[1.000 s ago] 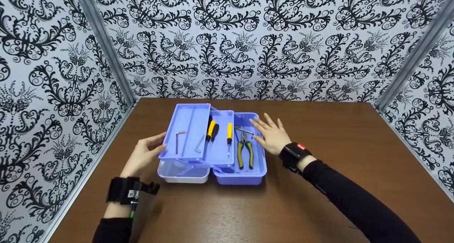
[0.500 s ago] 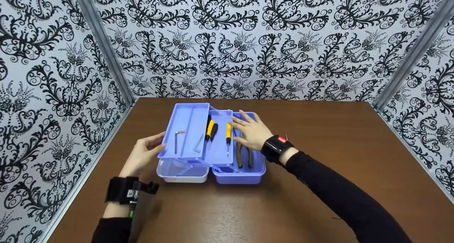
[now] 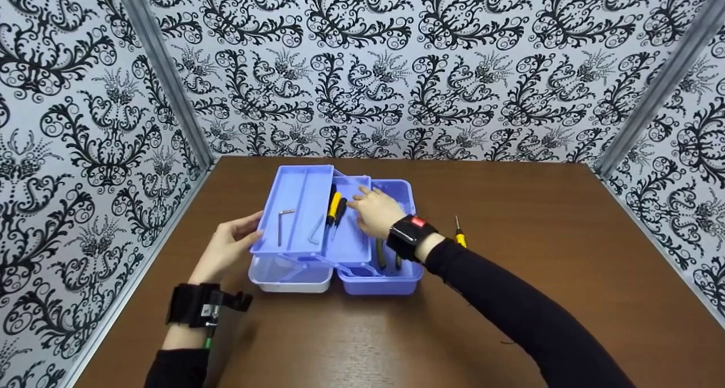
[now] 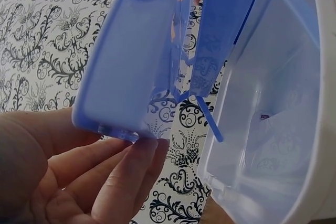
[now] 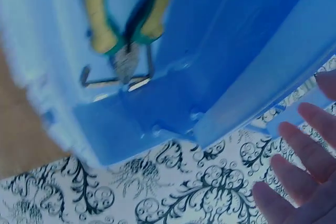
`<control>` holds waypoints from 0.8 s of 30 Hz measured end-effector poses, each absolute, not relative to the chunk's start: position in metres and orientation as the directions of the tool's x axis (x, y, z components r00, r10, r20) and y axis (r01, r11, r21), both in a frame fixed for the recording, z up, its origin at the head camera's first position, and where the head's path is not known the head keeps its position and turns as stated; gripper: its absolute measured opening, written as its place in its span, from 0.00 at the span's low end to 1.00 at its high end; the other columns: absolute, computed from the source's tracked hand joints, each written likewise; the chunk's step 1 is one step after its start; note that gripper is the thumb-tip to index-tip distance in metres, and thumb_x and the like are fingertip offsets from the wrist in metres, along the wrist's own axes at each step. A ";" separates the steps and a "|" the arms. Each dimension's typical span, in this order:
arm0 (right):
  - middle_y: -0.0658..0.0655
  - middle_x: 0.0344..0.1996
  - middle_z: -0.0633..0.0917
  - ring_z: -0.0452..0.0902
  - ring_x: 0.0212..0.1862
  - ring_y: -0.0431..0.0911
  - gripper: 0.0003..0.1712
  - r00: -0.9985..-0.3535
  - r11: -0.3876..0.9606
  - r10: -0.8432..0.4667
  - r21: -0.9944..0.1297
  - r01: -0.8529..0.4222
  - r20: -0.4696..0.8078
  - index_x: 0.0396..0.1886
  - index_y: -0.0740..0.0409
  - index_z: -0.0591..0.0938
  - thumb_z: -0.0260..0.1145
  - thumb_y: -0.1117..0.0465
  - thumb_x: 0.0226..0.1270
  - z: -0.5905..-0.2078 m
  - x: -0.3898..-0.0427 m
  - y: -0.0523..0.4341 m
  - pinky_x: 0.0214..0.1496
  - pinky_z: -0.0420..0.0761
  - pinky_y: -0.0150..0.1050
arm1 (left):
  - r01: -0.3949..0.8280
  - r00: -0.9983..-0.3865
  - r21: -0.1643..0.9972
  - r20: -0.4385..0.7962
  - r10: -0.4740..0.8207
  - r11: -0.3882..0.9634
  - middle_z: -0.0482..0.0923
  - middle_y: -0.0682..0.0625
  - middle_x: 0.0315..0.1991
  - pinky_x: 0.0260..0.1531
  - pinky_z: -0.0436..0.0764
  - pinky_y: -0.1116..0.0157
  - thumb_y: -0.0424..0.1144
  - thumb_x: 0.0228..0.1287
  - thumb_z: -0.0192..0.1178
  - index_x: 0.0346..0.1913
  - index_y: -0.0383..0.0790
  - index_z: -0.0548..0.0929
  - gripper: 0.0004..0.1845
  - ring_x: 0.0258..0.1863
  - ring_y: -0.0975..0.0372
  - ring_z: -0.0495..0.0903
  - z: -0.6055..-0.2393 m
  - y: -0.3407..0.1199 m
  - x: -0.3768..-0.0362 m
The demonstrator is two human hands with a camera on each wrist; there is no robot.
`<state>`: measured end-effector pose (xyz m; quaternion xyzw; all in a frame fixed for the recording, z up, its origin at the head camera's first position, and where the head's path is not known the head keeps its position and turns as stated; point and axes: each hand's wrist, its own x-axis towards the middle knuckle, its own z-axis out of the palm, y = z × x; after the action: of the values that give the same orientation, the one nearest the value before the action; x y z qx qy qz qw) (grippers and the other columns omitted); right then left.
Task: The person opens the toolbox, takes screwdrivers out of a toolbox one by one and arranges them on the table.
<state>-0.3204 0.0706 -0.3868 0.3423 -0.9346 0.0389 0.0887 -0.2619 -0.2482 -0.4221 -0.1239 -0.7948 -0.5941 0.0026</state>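
Gripping upper tray (image 3: 306, 207), left hand (image 3: 226, 243) at edge

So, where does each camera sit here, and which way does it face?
Head: worn on the head, facing forward and down at the toolbox; left hand, right hand and dark sleeves show.
Left wrist: worn on that wrist, facing the upper tray; the left fingers holding it show.
Right wrist: worn on that wrist, facing into the toolbox, at the pliers; right fingers show.
Shared: head and right wrist both show the pliers, partly hidden in the head view.
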 end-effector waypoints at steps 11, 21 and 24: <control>0.68 0.43 0.87 0.83 0.50 0.62 0.11 -0.859 0.863 -0.473 -0.094 -0.496 0.196 0.43 0.66 0.87 0.62 0.69 0.65 -0.395 -0.316 0.054 0.52 0.84 0.56 | 0.193 -0.971 0.941 0.143 0.192 0.277 0.72 0.29 0.63 0.50 0.83 0.73 0.29 0.71 0.56 0.70 0.27 0.66 0.27 0.54 0.52 0.83 -0.421 -0.250 -0.261; 0.67 0.36 0.88 0.85 0.39 0.62 0.06 -0.866 0.875 -0.473 -0.029 -0.483 0.164 0.33 0.67 0.85 0.62 0.75 0.60 -0.391 -0.314 0.048 0.39 0.86 0.56 | 0.214 -0.966 0.935 0.158 0.206 0.282 0.72 0.29 0.64 0.50 0.82 0.74 0.30 0.72 0.55 0.70 0.27 0.66 0.26 0.57 0.47 0.81 -0.422 -0.250 -0.263; 0.65 0.34 0.88 0.85 0.37 0.60 0.06 -0.852 0.868 -0.484 -0.011 -0.496 0.200 0.31 0.65 0.85 0.63 0.75 0.60 -0.394 -0.315 0.047 0.36 0.86 0.55 | 0.207 -0.966 0.942 0.153 0.210 0.266 0.72 0.29 0.63 0.50 0.82 0.73 0.30 0.71 0.55 0.70 0.27 0.66 0.27 0.55 0.50 0.83 -0.424 -0.250 -0.263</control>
<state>-0.3145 0.0475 -0.3942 0.2549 -0.9617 0.0313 0.0956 -0.2634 -0.2497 -0.4237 -0.1312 -0.7956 -0.5915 -0.0015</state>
